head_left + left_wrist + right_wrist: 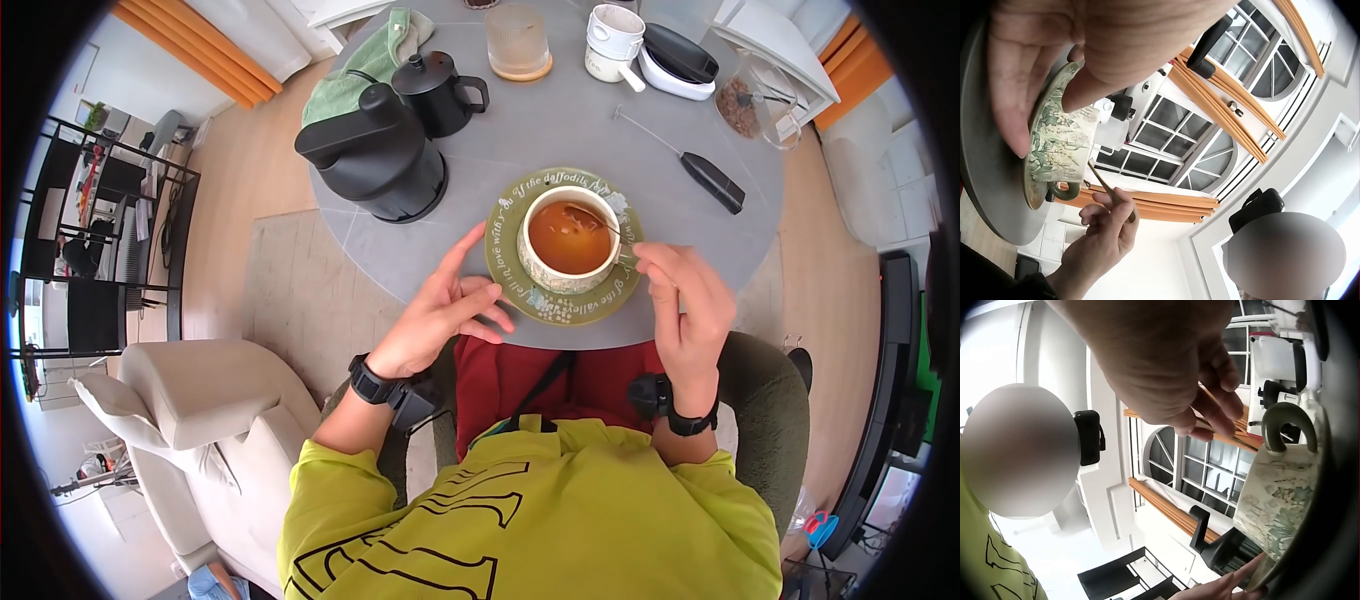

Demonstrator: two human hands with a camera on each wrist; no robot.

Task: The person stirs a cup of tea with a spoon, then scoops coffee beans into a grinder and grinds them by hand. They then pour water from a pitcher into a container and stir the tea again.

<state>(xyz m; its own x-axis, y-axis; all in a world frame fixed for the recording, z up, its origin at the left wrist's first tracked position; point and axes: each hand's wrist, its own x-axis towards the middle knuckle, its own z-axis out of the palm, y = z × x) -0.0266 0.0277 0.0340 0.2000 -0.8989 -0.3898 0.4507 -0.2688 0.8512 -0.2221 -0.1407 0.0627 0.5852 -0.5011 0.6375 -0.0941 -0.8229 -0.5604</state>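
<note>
A floral cup (pixel 548 278) of amber liquid (pixel 565 243) stands on a green saucer (pixel 598 303) with white lettering. My right hand (pixel 690 290) pinches the handle end of a thin spoon (pixel 1105 186), whose other end dips into the cup near its right rim. Below that hand, the cup's green loop handle (pixel 1289 425) points to the right. At the saucer's left edge is my left hand (pixel 440 312), its index finger stretched along the rim and its thumb at the near side. The left fingers are spread loosely rather than wrapped round the cup.
Left of the saucer stand a black kettle-like appliance (pixel 385 165), a black pot (pixel 435 95) and a green towel (pixel 345 85). A handheld frother (pixel 712 182) lies to the right. Farther back are a glass (pixel 518 45), white cups (pixel 612 45) and a glass jar (pixel 740 105).
</note>
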